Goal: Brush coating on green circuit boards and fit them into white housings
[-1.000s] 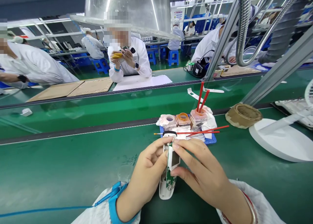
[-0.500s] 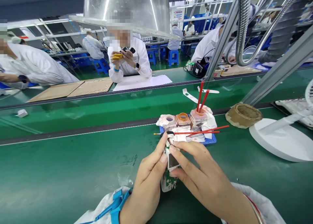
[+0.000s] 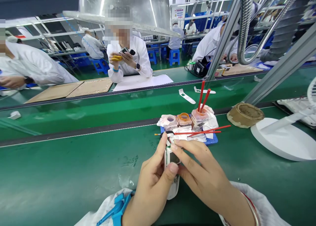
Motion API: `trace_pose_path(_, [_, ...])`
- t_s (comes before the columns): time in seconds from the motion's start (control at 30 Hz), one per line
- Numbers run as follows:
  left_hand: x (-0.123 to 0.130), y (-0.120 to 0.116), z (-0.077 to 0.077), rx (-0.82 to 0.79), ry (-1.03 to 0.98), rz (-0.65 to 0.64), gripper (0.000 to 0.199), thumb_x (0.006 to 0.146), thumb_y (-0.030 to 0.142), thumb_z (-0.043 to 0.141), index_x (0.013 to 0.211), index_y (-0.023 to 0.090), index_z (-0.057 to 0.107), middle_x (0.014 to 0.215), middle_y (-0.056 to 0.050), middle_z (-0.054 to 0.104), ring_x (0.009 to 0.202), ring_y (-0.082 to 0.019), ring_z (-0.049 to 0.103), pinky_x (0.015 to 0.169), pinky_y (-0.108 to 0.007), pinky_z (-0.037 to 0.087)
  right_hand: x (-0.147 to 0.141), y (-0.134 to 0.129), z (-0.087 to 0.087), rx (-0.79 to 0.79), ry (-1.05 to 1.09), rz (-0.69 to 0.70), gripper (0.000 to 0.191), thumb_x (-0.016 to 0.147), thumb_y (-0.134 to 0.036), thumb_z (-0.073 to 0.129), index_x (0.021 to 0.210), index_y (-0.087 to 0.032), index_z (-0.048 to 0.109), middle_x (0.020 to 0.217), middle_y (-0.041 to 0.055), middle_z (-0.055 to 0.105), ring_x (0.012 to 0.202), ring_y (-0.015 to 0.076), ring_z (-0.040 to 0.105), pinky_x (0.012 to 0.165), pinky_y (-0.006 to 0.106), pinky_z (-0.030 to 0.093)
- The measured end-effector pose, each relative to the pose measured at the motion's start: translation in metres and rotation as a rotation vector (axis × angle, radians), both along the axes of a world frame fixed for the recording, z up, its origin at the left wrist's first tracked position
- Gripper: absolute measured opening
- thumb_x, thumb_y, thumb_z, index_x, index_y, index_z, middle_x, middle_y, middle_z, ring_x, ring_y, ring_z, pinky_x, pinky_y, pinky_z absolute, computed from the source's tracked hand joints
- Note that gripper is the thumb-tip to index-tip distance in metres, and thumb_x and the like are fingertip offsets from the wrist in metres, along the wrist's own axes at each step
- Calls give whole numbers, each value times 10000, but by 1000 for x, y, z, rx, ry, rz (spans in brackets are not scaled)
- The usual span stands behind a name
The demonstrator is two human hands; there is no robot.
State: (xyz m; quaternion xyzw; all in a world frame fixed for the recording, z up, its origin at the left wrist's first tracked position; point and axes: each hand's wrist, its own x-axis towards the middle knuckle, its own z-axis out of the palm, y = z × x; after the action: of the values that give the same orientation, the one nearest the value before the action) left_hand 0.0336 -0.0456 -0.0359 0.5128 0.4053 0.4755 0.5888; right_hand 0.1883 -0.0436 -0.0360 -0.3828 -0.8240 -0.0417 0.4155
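Observation:
Between my hands is a white handheld electronic device (image 3: 174,157) with a dark screen and a green circuit board edge showing at its top. Thin wires and a black end piece (image 3: 170,133) stick out at its far end. My left hand (image 3: 149,183) wraps its left side, the thumb pressing across the front just below the screen. Along the right side, my right hand (image 3: 207,173) has its fingertips on the upper edge and beside the screen. The fingers cover much of the device. Its rounded lower end points toward me.
Just beyond my hands, a blue tray (image 3: 213,140) holds small bottles, tissue and red-handled brushes (image 3: 197,132). To the right stand a brown tape roll (image 3: 244,115) and a white round base (image 3: 283,140). White strips (image 3: 187,96) lie on the green conveyor; a co-worker (image 3: 128,58) sits across.
My left thumb has moved down and across the device's front. The green board below the screen is now covered, and a white lower end shows. On the conveyor, the white strips have shifted left.

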Motion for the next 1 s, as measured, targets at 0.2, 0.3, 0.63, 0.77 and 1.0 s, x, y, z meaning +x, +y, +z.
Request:
trace_pose_path(0.2, [5,8,6,-89,-21,-25,694,853,281,564,1421,360,172,1314,1,543,1067,-198,592,809,-249,512,-5,0,-10,10,201,-72,668,833,-164,630,1393,-190,267,1112,63,610,1055,205,545,928,385,451])
trace_pose_path(0.3, [7,9,6,-120,-139,-22,692,855,263,569,1424,348,185,1300,-5,556,1145,-184,540,898,-244,466,-6,-1,-12,-6,202,-83,663,839,-204,629,1395,-215,267,1119,62,608,1060,212,552,925,391,459])
trace_pose_path(0.63, [6,24,8,-248,-404,-50,604,819,199,615,1359,216,346,975,-83,708,936,-192,647,722,-229,493,-9,7,-19,-385,527,-33,660,790,-276,672,1342,-241,310,1306,107,476,1169,247,491,939,420,484])
trace_pose_path(0.77, [6,30,8,-217,-403,12,609,804,210,631,1344,208,351,987,-88,701,911,-204,655,747,-272,500,-13,14,-30,-592,748,126,547,829,-260,610,1306,-220,344,1286,143,475,1085,217,553,828,346,546])
trace_pose_path(1.0, [8,35,0,-201,-360,49,637,774,228,661,1333,236,355,954,-65,705,935,-226,648,789,-332,509,-25,17,-37,-1029,766,410,373,903,-286,505,1251,-199,400,943,60,640,844,170,639,757,332,552])
